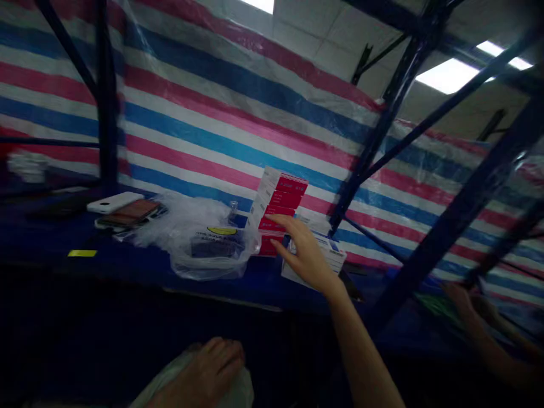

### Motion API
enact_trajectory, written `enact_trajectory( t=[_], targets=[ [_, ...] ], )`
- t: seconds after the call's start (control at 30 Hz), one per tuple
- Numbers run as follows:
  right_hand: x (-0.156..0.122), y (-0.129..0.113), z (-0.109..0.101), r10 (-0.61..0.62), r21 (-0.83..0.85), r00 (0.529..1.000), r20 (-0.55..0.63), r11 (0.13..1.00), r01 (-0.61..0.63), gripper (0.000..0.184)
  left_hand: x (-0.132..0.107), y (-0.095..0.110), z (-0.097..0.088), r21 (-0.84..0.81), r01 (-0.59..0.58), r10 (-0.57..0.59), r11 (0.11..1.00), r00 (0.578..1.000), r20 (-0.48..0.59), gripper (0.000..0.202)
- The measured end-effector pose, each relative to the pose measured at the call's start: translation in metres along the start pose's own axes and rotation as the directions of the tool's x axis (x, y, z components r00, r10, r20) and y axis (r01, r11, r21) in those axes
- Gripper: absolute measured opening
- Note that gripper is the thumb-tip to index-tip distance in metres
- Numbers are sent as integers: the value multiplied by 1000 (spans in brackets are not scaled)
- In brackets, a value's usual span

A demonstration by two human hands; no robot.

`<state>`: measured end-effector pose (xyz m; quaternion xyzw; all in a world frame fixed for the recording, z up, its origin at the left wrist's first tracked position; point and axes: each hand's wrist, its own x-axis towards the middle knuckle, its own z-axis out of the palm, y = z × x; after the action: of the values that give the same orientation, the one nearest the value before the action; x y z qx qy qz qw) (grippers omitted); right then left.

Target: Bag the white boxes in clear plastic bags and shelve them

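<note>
My right hand (304, 252) reaches up to a blue shelf (127, 263), its fingers spread and touching a stack of red and white boxes (278, 204). Under the hand lies a flat white box (329, 258). My left hand (204, 371) is low in the foreground, its fingers curled over a clear plastic bag (242, 391). Left of the red boxes lies a crumpled clear plastic bag (199, 238) with a dark item and a yellow label inside.
A white device (114, 202) and a brown flat item (134, 211) lie on the shelf at left. Dark blue rack struts (382, 130) cross at right. A striped tarp (221, 107) hangs behind. Another person's hand (461, 300) shows at far right.
</note>
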<state>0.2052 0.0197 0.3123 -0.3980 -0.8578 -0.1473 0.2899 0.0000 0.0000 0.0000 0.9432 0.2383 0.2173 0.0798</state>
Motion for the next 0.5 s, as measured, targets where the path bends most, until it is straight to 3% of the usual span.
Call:
enact_trajectory(
  t=[0.07, 0.13, 0.2, 0.23, 0.37, 0.43, 0.5],
  targets=[
    [-19, 51, -5, 83, -37, 996, -31, 996, -84, 53, 14, -9, 26, -28, 196, -192, 980, 977, 95, 46],
    [-35, 96, -9, 180, -59, 982, -60, 981, -184, 74, 25, -18, 49, -45, 347, -334, 937, 925, 181, 39],
    [-47, 129, -10, 276, -80, 960, -43, 957, -279, 96, 35, -28, 68, -60, 467, -436, 882, 859, 268, 39],
    [-51, 141, -10, 323, -80, 946, -2, 943, -322, 102, 38, -33, 76, -72, 489, -452, 869, 846, 282, 41],
    [-56, 159, -10, 434, -86, 848, 304, 899, -430, 96, 41, -36, 102, -105, 441, -424, 892, 894, 146, 39],
    [-53, 161, -11, 444, -115, 814, 375, 893, -434, 90, 31, -28, 109, -108, 405, -399, 908, 914, 72, 41],
    [-48, 164, -11, 448, -133, 798, 403, 891, -433, 95, 16, -16, 112, -118, 369, -367, 922, 929, 37, 43]
  ],
)
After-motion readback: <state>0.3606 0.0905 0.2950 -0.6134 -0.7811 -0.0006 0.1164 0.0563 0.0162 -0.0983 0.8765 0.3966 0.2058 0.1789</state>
